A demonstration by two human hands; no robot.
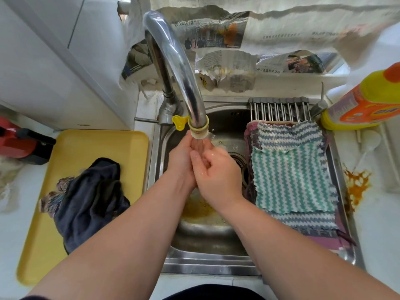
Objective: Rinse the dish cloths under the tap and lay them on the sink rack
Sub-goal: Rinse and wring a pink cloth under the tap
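On the left a dark cloth lies crumpled on a yellow tray; over the sink the left hand holds straight fingers up under the tap, the right hand curls its fingers against it, neither holding a cloth; further right, striped cloths lie flat on the rack, beside a yellow bottle

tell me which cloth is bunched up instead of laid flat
The dark navy cloth, heaped on the yellow tray left of the sink; the striped cloths lie spread on the rack.
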